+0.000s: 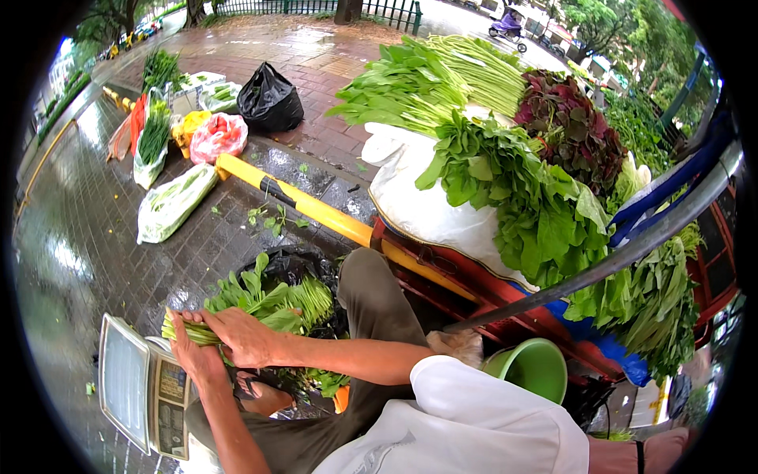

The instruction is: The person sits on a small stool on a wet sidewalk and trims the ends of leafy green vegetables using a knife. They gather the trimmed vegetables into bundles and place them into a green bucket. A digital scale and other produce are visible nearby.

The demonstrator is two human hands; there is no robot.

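One bunch of green stems (197,333) is at the near left, above the scale (126,383) and just left of the loose leafy greens (304,306) that lie by a black plastic bag (294,264). The left hand (200,362) is closed narrowly around the stems, its fingers pointing to the far side along their cut ends. Coming from the right, the right hand (246,336) is also drawn narrow, fingers bent over the same stems, touching the left hand's fingertips.
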